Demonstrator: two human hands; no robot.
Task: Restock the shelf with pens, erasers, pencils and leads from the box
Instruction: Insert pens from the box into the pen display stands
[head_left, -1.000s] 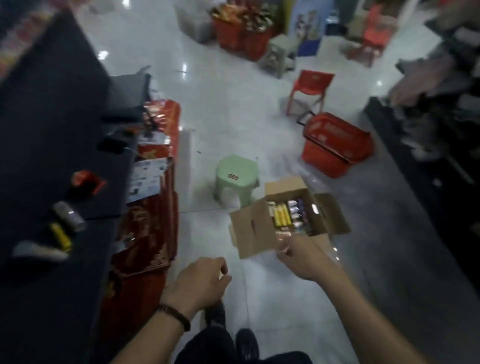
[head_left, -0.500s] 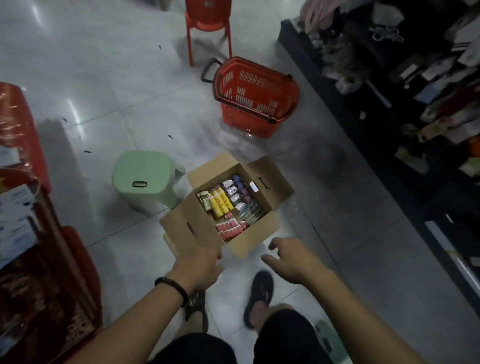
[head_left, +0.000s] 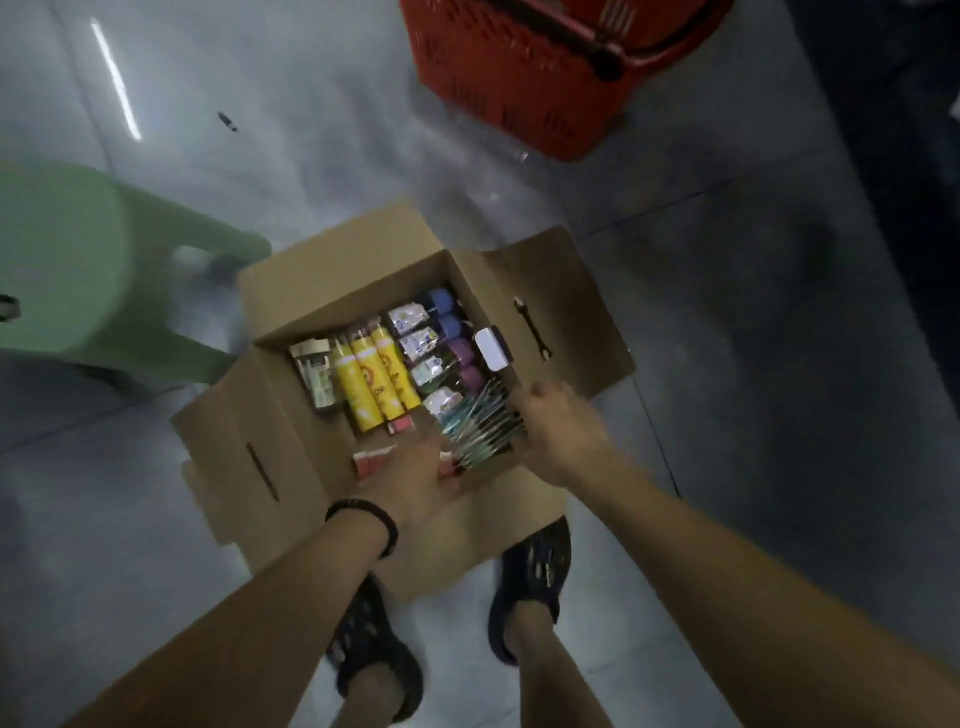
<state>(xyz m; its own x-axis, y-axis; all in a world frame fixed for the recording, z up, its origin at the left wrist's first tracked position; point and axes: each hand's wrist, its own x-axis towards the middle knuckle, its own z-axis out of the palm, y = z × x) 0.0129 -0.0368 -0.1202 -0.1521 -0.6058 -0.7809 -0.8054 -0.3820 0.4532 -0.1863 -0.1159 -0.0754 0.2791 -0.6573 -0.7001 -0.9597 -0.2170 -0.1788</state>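
An open cardboard box (head_left: 332, 270) stands on the floor in front of my feet. Inside lie yellow tubes (head_left: 374, 379), blue and purple packs (head_left: 457, 343), small white packs (head_left: 421, 338), a bundle of teal pens (head_left: 478, 426) and pink packs (head_left: 369, 460) along the near wall. My left hand (head_left: 415, 483), with a dark band on its wrist, reaches over the near wall onto the pink packs, its fingers blurred. On the right side of the pen bundle rests my right hand (head_left: 561, 431), fingers stretched forward.
A green plastic stool (head_left: 78, 270) stands left of the box. A red shopping basket (head_left: 519, 78) sits on the floor behind it. The dark base of a shelf (head_left: 909, 156) runs along the right edge. My sandalled feet (head_left: 374, 654) stand just behind the box.
The view has dropped close over the box. Both hands moved forward from in front of the box into it, the left to the pink packs, the right to the pens.
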